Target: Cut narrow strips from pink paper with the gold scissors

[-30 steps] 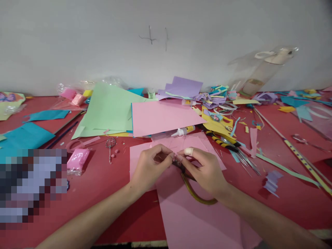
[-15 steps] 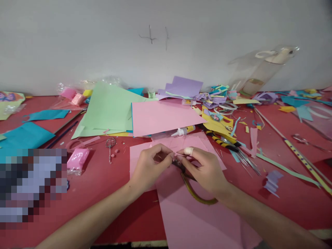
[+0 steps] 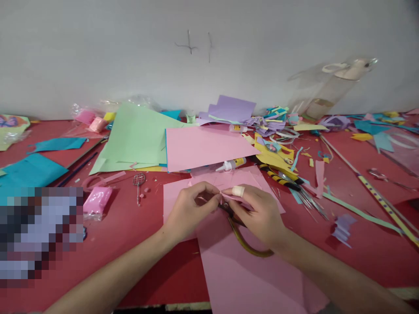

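A small pink paper piece (image 3: 221, 197) sits between the fingertips of both hands, the left hand (image 3: 193, 207) pinching it from one side and the right hand (image 3: 263, 213) from the other, thumbs against forefingers. Just below, a curved yellowish handle (image 3: 250, 250) rests near the right hand, over a pink sheet (image 3: 248, 283) on the red table (image 3: 137, 270).

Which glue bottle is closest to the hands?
The glue bottle with its nozzle pointing left, by the blue-edged pink sheet's near side. The other bottle, at its far side, points right.
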Demonstrator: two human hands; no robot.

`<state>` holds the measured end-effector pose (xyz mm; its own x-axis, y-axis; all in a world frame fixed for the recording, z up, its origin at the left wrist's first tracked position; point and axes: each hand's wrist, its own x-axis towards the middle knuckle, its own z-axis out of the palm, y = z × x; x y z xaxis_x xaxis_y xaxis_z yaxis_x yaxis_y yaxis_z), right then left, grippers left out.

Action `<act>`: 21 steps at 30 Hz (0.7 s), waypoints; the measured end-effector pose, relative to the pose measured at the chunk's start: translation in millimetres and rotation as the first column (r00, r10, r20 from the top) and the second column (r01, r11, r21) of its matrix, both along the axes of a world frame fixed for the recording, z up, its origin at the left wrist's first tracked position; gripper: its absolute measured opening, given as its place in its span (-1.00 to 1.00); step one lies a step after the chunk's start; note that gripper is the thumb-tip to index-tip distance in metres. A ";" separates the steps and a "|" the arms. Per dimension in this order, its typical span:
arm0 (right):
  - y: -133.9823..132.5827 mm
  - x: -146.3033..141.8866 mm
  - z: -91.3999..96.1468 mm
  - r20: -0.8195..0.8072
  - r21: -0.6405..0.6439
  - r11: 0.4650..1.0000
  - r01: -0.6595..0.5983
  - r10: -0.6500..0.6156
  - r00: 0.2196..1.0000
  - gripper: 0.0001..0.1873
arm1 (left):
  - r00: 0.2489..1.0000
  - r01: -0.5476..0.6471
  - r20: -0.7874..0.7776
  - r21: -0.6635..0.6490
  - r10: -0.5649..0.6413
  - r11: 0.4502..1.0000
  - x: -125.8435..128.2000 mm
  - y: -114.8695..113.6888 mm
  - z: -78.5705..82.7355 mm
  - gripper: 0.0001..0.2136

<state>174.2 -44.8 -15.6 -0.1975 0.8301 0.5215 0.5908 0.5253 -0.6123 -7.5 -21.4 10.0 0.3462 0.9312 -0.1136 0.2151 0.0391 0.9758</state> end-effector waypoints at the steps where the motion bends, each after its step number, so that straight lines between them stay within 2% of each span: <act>1: 0.5 0.0 -0.5 -0.001 0.003 1.000 -0.005 0.005 1.000 -0.86 | 1.000 -0.005 -0.007 -0.001 0.005 1.000 -0.1 -0.2 -0.2 -0.93; 6: 0.5 0.1 -1.8 0.000 -0.001 1.000 -0.001 0.001 1.000 -0.87 | 1.000 -0.027 -0.012 0.004 0.027 1.000 -0.8 -0.3 -0.4 -0.94; 13: -1.1 0.4 -0.1 0.021 0.052 0.999 0.004 -0.006 1.000 -0.89 | 0.997 0.020 0.075 -0.077 -0.014 0.997 -0.2 0.9 1.1 -0.92; 21: -1.1 -2.0 2.0 -0.035 0.066 0.998 0.002 0.000 0.999 -0.88 | 0.999 0.015 0.044 -0.033 -0.013 0.999 0.5 -0.8 1.9 -0.94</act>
<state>172.3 -45.9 -13.6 -0.1778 0.7940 0.5814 0.5704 0.5646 -0.5966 -7.1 -22.2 11.9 0.3647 0.9222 -0.1287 0.1730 0.0687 0.9825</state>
